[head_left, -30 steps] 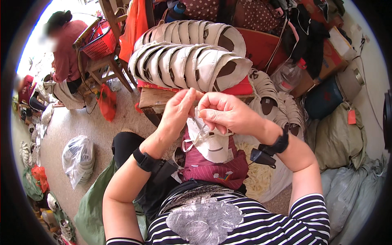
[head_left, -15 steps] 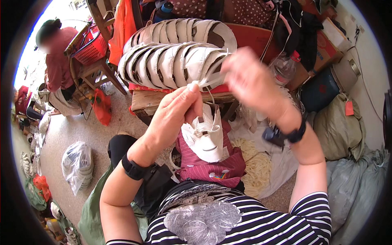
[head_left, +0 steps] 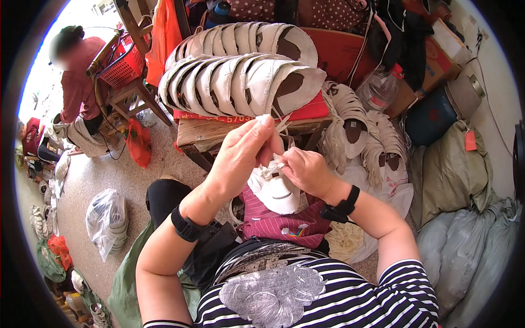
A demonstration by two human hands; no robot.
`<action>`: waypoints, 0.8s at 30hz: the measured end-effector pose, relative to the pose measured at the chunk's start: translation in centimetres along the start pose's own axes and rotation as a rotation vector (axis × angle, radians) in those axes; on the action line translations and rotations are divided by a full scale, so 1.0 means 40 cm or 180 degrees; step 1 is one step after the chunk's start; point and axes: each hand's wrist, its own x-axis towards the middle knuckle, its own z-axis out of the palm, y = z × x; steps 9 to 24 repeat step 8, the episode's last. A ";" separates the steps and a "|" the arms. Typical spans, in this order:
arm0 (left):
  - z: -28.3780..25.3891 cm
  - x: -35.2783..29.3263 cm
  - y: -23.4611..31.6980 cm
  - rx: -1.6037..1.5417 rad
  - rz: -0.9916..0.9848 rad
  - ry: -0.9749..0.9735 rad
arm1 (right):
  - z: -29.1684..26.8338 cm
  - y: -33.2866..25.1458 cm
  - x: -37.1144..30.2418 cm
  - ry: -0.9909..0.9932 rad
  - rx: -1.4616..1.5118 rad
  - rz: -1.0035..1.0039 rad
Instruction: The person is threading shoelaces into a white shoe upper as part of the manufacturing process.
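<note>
A white shoe upper [head_left: 276, 194] lies across my lap on a maroon striped cloth [head_left: 273, 230], with its toe toward me. Over its lacing area, my left hand [head_left: 240, 150] is closed, thumb and fingers pinching a whitish shoelace [head_left: 283, 126] whose loose part stands up above the fingertips. My right hand [head_left: 309, 170] is closed too, its fingertips pinching the lace close to the shoe's eyelets, just right of the left hand. The fingers hide most of the lacing.
Two rows of nested white uppers [head_left: 219, 87] rest on a wooden stool [head_left: 199, 136] ahead. More uppers [head_left: 350, 123] and a pile of pale laces [head_left: 344, 240] lie to the right, near bulging sacks [head_left: 454, 169]. A bagged bundle [head_left: 108, 224] sits on the left floor; another person [head_left: 82, 82] sits beyond.
My right hand has come down and toward me, from beside the stacked uppers to the shoe's lacing. My left hand stays nearly in place, still pinching the lace.
</note>
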 end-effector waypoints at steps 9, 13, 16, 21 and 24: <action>0.036 -0.052 0.078 0.0770 0.0737 -0.0271 | 0.022 0.003 -0.019 0.0376 -0.0184 -0.0215; 0.036 -0.052 0.078 0.0770 0.0737 -0.0271 | 0.022 0.003 -0.019 0.0376 -0.0184 -0.0215; 0.036 -0.052 0.078 0.0770 0.0737 -0.0271 | 0.022 0.003 -0.019 0.0376 -0.0184 -0.0215; 0.036 -0.052 0.078 0.0770 0.0737 -0.0271 | 0.022 0.003 -0.019 0.0376 -0.0184 -0.0215; 0.036 -0.052 0.078 0.0770 0.0737 -0.0271 | 0.022 0.003 -0.019 0.0376 -0.0184 -0.0215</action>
